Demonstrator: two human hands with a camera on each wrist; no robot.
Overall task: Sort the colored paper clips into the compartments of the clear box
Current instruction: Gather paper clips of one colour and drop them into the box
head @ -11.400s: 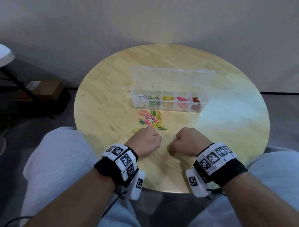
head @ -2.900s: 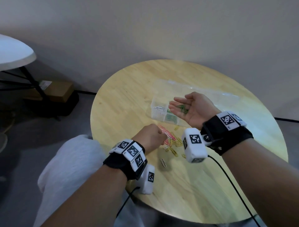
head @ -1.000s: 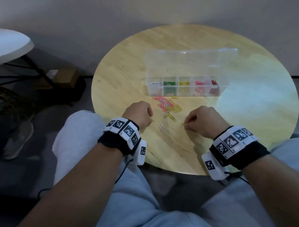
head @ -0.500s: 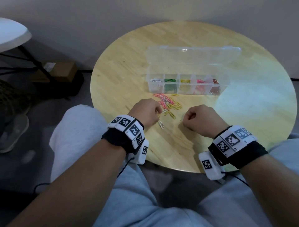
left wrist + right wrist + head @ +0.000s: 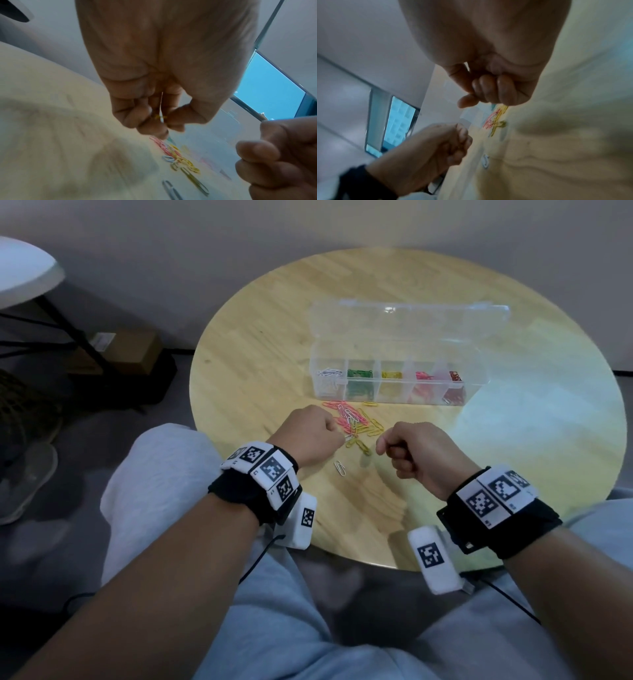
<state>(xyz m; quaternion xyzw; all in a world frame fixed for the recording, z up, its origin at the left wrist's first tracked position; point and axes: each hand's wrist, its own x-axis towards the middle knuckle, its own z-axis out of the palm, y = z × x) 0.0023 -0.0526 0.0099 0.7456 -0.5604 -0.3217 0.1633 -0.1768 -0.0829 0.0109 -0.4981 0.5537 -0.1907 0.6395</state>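
Note:
The clear box [image 5: 479,387] stands open on the round wooden table [image 5: 246,385], its compartments holding white, green, yellow, pink and red clips from left to right. A loose pile of pink, yellow and white paper clips [image 5: 356,422] lies just in front of it, and a single white clip [image 5: 339,468] lies nearer me. My left hand [image 5: 337,436] hovers at the pile's left edge, its curled fingers [image 5: 145,119] gripping a yellow clip [image 5: 160,117]. My right hand [image 5: 382,447] is raised right of the pile, thumb pinched against curled fingers [image 5: 488,88]; what it pinches is hidden.
The box's lid [image 5: 407,326] lies flat behind it. My knees in grey trousers [image 5: 154,474] press against the table's near edge. A white table [image 5: 20,275] and a cardboard box [image 5: 120,350] stand on the floor to the left.
My right hand took the yellow clip that lay at its fingertips a second ago and lifted off the table. My left hand moved forward to the pile's edge.

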